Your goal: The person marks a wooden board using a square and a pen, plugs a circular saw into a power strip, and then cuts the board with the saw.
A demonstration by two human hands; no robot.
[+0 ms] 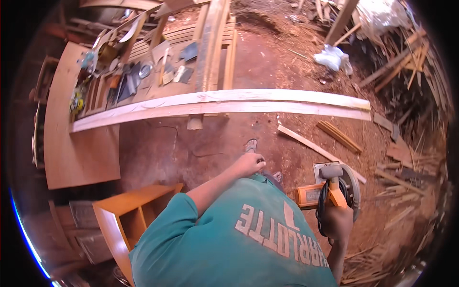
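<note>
My right hand [337,224] is wrapped around the handle of an orange circular saw [311,195], held low at my right side. The saw's grey guard and base plate face away from me, and a dark cord hangs in loops by the handle. In front of my belly is my left hand [250,164], its fingers curled; whatever they may hold is hidden. Beyond it, two long pale boards [287,103] lie side by side, running left to right across a wooden frame [210,57]. Neither hand touches the boards.
A brown wooden panel [81,160] and an orange-brown cabinet [114,225] stand at left. Tools and scraps lie on the workbench [148,79]. Thin strips [318,150] lie on the floor near the saw. Scrap wood [406,191] is heaped at right, a white plastic bag [330,57] farther off.
</note>
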